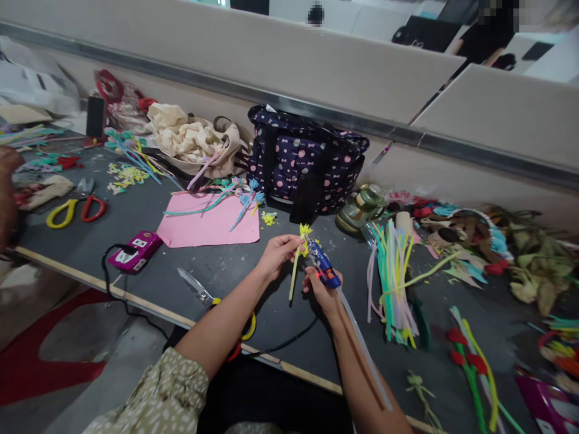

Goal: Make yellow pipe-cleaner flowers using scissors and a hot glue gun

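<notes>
Between the fingertips of my left hand (283, 253) is a yellow pipe-cleaner flower (305, 232), its stem (294, 278) hanging down toward the table. My right hand (323, 289) is wrapped round a blue glue gun (321, 260), with a red light showing on it. The gun's tip is close beside the flower; whether they touch I cannot tell. A long translucent glue stick (364, 346) runs out of the gun's back, along my right forearm. Scissors (199, 289) with yellow and red handles lie under my left forearm, partly hidden.
Pink paper (212, 226) holds finished-looking flowers. A dark patterned bag (303, 157) stands behind, a phone (306, 199) against it. Pipe cleaners (393, 283) lie bundled to the right, near a green glass jar (362, 208). A purple power strip (136, 250) and other scissors (76, 211) lie left, near another person's hand (9, 163).
</notes>
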Motion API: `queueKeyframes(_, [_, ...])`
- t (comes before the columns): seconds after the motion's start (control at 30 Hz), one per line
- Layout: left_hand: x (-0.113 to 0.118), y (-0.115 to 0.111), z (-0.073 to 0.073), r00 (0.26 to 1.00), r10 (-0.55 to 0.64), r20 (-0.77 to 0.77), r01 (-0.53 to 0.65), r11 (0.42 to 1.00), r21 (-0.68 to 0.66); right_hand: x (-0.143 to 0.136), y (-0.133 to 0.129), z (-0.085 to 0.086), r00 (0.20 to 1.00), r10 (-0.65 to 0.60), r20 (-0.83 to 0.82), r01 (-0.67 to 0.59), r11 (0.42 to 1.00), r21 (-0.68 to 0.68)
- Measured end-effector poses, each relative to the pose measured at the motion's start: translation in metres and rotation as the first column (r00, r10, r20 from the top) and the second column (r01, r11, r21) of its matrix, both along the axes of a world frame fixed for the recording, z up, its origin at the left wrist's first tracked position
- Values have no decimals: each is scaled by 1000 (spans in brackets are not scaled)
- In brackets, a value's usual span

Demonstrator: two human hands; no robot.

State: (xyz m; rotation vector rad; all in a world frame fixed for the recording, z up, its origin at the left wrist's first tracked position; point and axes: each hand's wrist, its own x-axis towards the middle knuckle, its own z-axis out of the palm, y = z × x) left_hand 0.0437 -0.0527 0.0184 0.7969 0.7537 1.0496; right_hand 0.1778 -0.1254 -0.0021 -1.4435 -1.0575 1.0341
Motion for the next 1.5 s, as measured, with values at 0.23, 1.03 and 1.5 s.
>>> queueKeyframes(0.23, [0, 0, 0, 1000, 1, -11, -2, 1000, -14, 1, 1, -6, 1000, 1, -7, -1, 1000, 18])
queueKeyframes(1.03, [-2, -1, 3, 994, 57, -92, -45, 991, 128, 0, 2, -1, 1000, 20, -20, -20, 1000, 3])
queueKeyframes(1.5, [-4, 2, 2, 975, 139, -173, -109, 979, 172, 1, 2, 2, 999, 41, 24, -40, 998, -44])
